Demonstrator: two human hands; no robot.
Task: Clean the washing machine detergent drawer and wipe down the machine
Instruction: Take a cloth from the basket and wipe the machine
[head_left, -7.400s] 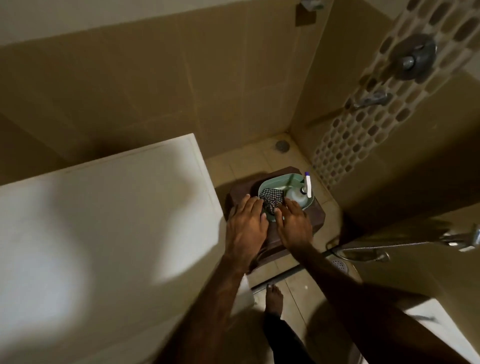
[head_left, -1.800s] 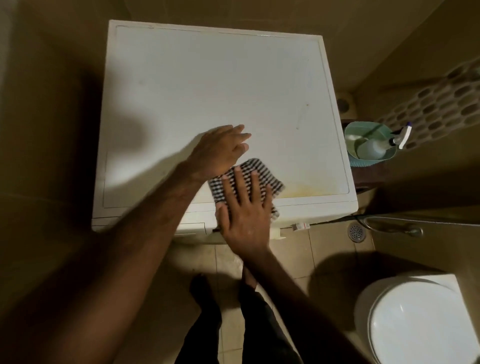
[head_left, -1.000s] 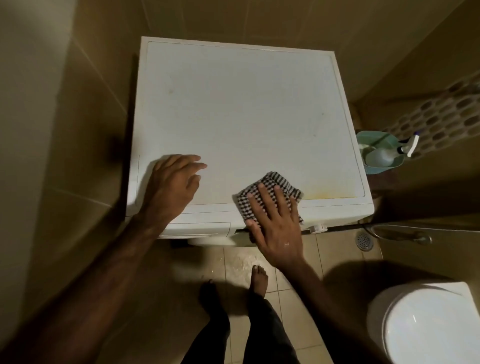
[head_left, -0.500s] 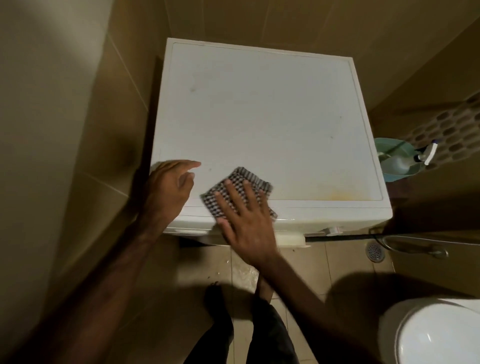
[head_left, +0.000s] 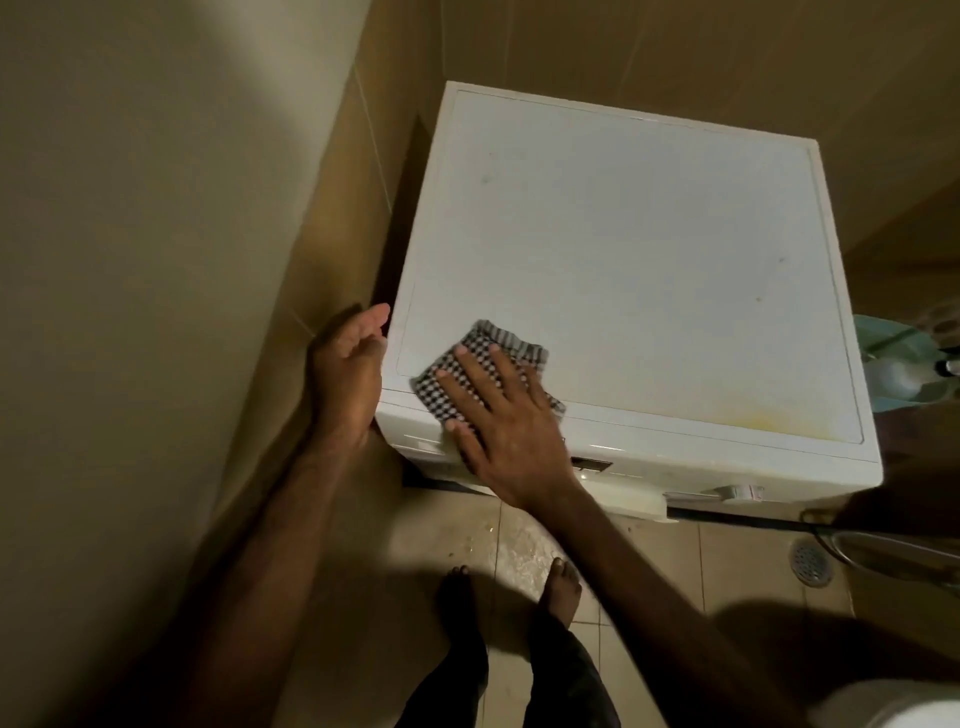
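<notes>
1 checked cloth (head_left: 480, 371) lies flat on the washing machine (head_left: 639, 270) top, at its front left corner, pinned under the spread fingers of the right hand (head_left: 506, 421). Just left of that hand, the left hand (head_left: 349, 376) rests open against the machine's side edge. Wiping looks barely begun: a yellowish stain (head_left: 753, 421) remains well to the right of the hand. Whether the detergent drawer is cleaned, I cannot tell.
</notes>
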